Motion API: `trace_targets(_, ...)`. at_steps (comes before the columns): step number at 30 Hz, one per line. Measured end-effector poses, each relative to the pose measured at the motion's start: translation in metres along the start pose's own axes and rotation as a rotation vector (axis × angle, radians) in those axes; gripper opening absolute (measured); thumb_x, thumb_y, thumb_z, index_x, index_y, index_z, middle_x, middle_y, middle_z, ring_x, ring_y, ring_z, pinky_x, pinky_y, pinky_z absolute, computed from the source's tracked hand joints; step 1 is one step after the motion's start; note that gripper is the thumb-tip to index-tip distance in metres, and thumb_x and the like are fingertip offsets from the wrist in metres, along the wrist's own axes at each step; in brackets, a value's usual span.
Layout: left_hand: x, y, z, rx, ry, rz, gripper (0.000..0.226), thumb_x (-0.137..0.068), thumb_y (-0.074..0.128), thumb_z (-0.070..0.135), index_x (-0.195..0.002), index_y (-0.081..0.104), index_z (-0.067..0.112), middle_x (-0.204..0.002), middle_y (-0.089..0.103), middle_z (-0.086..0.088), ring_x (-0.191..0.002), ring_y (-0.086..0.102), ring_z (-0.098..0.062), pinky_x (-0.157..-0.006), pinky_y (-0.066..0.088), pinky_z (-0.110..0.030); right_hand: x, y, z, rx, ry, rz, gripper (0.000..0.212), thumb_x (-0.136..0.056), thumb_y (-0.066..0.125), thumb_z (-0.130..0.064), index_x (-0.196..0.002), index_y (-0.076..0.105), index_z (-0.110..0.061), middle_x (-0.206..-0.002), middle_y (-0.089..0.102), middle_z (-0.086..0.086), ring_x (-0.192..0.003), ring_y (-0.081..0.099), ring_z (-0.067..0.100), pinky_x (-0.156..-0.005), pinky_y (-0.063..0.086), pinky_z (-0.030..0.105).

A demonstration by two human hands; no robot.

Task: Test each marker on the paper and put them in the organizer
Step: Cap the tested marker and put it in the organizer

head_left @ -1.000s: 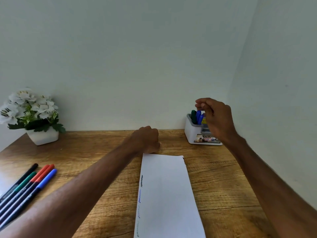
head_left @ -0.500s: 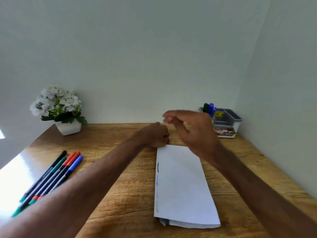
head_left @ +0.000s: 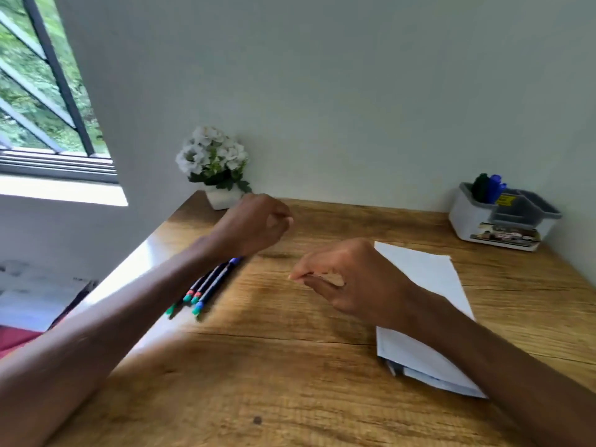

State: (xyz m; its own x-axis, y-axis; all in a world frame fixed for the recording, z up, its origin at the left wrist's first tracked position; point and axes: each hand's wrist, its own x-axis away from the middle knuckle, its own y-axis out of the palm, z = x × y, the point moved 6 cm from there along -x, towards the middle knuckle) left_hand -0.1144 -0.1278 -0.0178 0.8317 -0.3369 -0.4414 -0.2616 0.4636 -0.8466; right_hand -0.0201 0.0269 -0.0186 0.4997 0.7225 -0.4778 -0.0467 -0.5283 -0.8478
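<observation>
Several markers (head_left: 206, 287) lie side by side on the wooden desk (head_left: 290, 366), partly hidden under my left forearm. My left hand (head_left: 258, 224) hovers above them, curled into a loose fist with nothing in it. My right hand (head_left: 348, 282) floats over the desk between the markers and the folded white paper (head_left: 429, 285), its fingers bent toward the thumb and holding nothing. The white and grey organizer (head_left: 503, 221) stands at the back right with a green and two blue markers (head_left: 490, 188) upright in its left compartment.
A white pot of white flowers (head_left: 214, 166) sits at the desk's back left corner against the wall. A window (head_left: 42, 91) is at the far left. The right wall runs close behind the organizer.
My right hand left the organizer and swept left across the paper toward the markers. My left hand lifted off the paper's top edge and moved left. The view turned left.
</observation>
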Motion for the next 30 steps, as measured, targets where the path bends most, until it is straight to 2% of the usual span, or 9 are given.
trace_targets(5,0.026,-0.028,-0.059,0.018,-0.262,0.14,0.022,-0.091,0.067,0.026,-0.079,0.076,0.009,-0.076,0.075,-0.006,-0.073,0.071,-0.022,-0.069,0.057,-0.037,-0.038,0.035,-0.016,0.019,-0.015,-0.107,0.025,-0.09,0.074,-0.009,-0.114,0.076,-0.017,-0.111,0.077,0.0,-0.097,0.072,0.014,-0.081,0.059,0.039)
trace_targets(10,0.033,-0.036,-0.091,0.005,-0.389,0.147,0.018,-0.085,0.066,0.023,-0.08,0.077,0.009,-0.079,0.076,-0.008,-0.074,0.071,-0.026,-0.067,0.059,-0.043,-0.076,0.059,-0.03,0.088,-0.054,-0.157,0.037,-0.089,0.075,-0.009,-0.125,0.07,-0.014,-0.128,0.07,0.004,-0.115,0.066,0.019,-0.096,0.056,0.041)
trace_targets(14,0.037,-0.04,-0.102,-0.048,-0.454,0.118,0.014,-0.086,0.068,0.021,-0.088,0.082,0.018,-0.091,0.078,0.0,-0.082,0.072,-0.022,-0.069,0.059,-0.036,-0.088,0.076,-0.037,0.14,-0.082,-0.233,0.034,-0.091,0.074,-0.014,-0.125,0.069,-0.016,-0.129,0.068,0.003,-0.115,0.065,0.017,-0.096,0.055,0.033)
trace_targets(19,0.037,-0.034,-0.109,-0.085,-0.569,-0.099,0.019,-0.086,0.073,0.036,-0.086,0.078,0.018,-0.089,0.077,-0.002,-0.071,0.074,-0.021,-0.065,0.065,-0.04,-0.086,0.079,-0.027,0.174,-0.077,-0.27,0.027,-0.09,0.075,-0.013,-0.116,0.072,-0.017,-0.126,0.068,0.002,-0.112,0.065,0.016,-0.089,0.047,0.019)
trace_targets(22,0.041,-0.033,-0.1,-0.037,-0.597,-0.262,0.025,-0.089,0.075,0.041,-0.095,0.075,0.017,-0.09,0.076,-0.005,-0.067,0.077,-0.017,-0.057,0.063,-0.03,-0.082,0.079,-0.023,0.171,-0.083,-0.291,0.025,-0.09,0.075,-0.014,-0.114,0.072,-0.018,-0.128,0.066,0.002,-0.114,0.064,0.016,-0.093,0.053,0.026)
trace_targets(24,0.044,-0.035,-0.094,-0.018,-0.624,-0.372,0.037,-0.09,0.075,0.042,-0.11,0.07,0.012,-0.097,0.075,-0.011,-0.078,0.078,-0.022,-0.064,0.064,-0.031,-0.078,0.075,-0.019,0.167,-0.085,-0.289,0.024,-0.091,0.074,-0.014,-0.114,0.072,-0.019,-0.13,0.065,0.001,-0.114,0.063,0.014,-0.088,0.051,0.021)
trace_targets(26,0.048,-0.034,-0.091,0.021,-0.658,-0.46,0.054,-0.086,0.078,0.044,-0.124,0.065,0.008,-0.104,0.074,-0.013,-0.085,0.076,-0.024,-0.077,0.065,-0.038,-0.071,0.07,-0.013,0.172,-0.079,-0.292,0.022,-0.092,0.072,-0.013,-0.113,0.072,-0.018,-0.128,0.064,-0.002,-0.105,0.059,0.007,-0.081,0.04,0.01)
trace_targets(28,0.05,-0.028,-0.09,0.061,-0.675,-0.511,0.07,-0.079,0.084,0.044,-0.135,0.06,0.01,-0.113,0.07,-0.011,-0.087,0.072,-0.021,-0.069,0.064,-0.032,-0.061,0.063,-0.004,0.181,-0.067,-0.303,0.023,-0.093,0.07,-0.009,-0.113,0.07,-0.019,-0.119,0.065,-0.005,-0.096,0.052,0.002,-0.072,0.034,0.006)
trace_targets(30,0.048,-0.022,-0.089,0.069,-0.646,-0.507,0.082,-0.072,0.087,0.045,-0.141,0.057,0.013,-0.123,0.068,-0.01,-0.092,0.072,-0.021,-0.057,0.058,-0.024,-0.052,0.056,0.006,0.194,-0.053,-0.29,0.023,-0.094,0.067,-0.007,-0.112,0.069,-0.021,-0.11,0.066,-0.007,-0.093,0.056,0.004,-0.071,0.046,0.016)
